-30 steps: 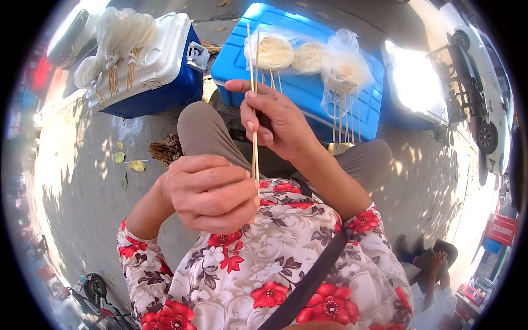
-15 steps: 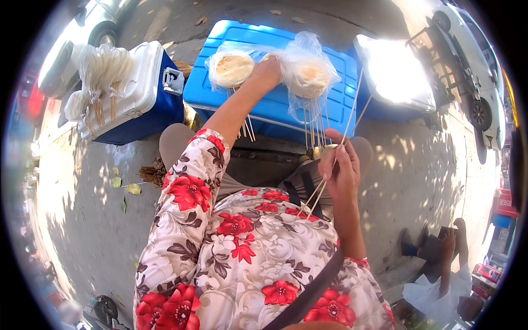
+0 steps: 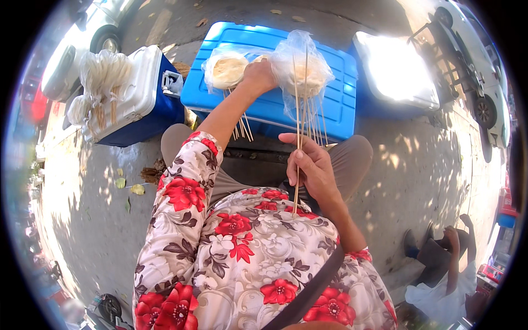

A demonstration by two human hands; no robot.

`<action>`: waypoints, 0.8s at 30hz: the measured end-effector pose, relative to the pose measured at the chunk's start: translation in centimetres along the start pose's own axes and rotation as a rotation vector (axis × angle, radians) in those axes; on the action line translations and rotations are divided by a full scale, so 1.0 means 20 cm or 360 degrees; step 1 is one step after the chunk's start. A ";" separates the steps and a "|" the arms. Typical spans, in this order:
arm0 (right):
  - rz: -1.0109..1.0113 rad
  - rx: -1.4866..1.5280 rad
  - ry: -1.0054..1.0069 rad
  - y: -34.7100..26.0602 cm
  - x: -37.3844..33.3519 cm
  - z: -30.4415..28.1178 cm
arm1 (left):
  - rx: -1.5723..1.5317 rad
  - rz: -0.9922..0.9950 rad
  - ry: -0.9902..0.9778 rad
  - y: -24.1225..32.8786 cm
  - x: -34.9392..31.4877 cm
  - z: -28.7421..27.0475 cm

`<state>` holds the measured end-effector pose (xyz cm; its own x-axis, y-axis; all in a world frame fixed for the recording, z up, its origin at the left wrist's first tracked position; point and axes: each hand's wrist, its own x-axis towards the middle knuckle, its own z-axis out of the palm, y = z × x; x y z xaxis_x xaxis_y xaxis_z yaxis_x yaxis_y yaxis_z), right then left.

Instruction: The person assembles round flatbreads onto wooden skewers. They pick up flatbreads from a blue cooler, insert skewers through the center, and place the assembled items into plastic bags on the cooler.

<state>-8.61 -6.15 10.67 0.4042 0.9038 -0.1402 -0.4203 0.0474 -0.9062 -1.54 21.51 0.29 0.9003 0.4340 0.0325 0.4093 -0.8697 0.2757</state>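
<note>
My right hand [image 3: 312, 166] is closed around two long thin wooden sticks [image 3: 297, 187], held nearly upright in front of my chest. Their upper ends overlap the right-hand bag in view. Over the blue cooler lid, my left hand [image 3: 260, 76] has its fingers bent down at a pale edge between two stacks; what they grip is mostly hidden. A stack of pale round wafers [image 3: 228, 72] lies left of it in clear plastic. To its right is another wafer stack [image 3: 308, 80] in a clear plastic bag [image 3: 301, 43]. Thin sticks [image 3: 315, 118] stick out below both stacks.
The blue cooler [image 3: 344, 99] stands before my knees. At left, a white-lidded cooler [image 3: 144, 71] carries bagged wafers on sticks [image 3: 107, 74]. Another white-lidded cooler [image 3: 393, 71] stands at right. Parked vehicles line both sides; a seated person [image 3: 445, 275] is at lower right.
My right hand has moved left, and its two sticks have swung from a slant to nearly upright and closer together. My left hand has shifted slightly left and down, staying between the stacks.
</note>
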 end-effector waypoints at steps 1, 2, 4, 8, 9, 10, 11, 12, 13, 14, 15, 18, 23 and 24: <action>0.0006 -0.0003 0.0008 0.01 -0.01 0.00 | 0.0071 0.0020 -0.0030 0.02 -0.02 -0.04; -0.0012 0.0012 0.0054 0.01 -0.01 0.00 | 0.0134 0.0063 -0.0031 0.03 -0.03 -0.08; -0.0045 0.0038 0.0135 0.00 -0.01 0.00 | 0.0258 0.0140 -0.0027 0.05 -0.05 -0.14; -0.0125 0.0030 0.0145 0.03 0.00 -0.02 | 0.0335 0.0095 0.0099 -0.01 -0.02 -0.18; -0.0136 0.0037 0.0137 0.03 0.01 -0.03 | 0.0331 0.0138 0.0154 -0.01 -0.02 -0.19; -0.0149 0.0040 0.0131 0.04 0.01 -0.03 | 0.0324 0.0185 0.0211 -0.02 -0.03 -0.21; -0.0140 0.0041 0.0134 0.04 0.01 -0.02 | 0.0360 0.0205 0.0243 -0.03 -0.02 -0.21; -0.0132 0.0042 0.0138 0.04 0.01 -0.01 | 0.0396 0.0224 0.0274 -0.05 -0.01 -0.20; -0.0120 0.0044 0.0141 0.04 0.01 -0.01 | 0.0431 0.0241 0.0303 -0.06 0.00 -0.20; -0.0146 0.0041 0.0156 0.06 0.01 -0.01 | 0.0358 0.0193 0.0296 -0.08 0.00 -0.20; -0.0172 0.0038 0.0169 0.08 0.02 -0.01 | 0.0285 0.0144 0.0289 -0.09 0.01 -0.19; -0.0210 -0.0010 0.0201 0.08 0.03 -0.04 | 0.0092 0.0061 0.0409 -0.05 -0.03 -0.27; -0.0187 -0.0060 0.0330 0.06 0.02 -0.05 | -0.0390 -0.0123 0.0612 -0.07 -0.25 -0.44; -0.0170 -0.0109 0.0358 0.06 0.02 -0.05 | -0.0665 -0.0185 0.0672 -0.13 -0.30 -0.44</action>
<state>-8.13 -6.13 9.16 0.6170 0.7777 -0.1205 -0.3127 0.1018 -0.9444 -9.23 23.28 7.74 0.6818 0.6508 0.3342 0.3317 -0.6821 0.6516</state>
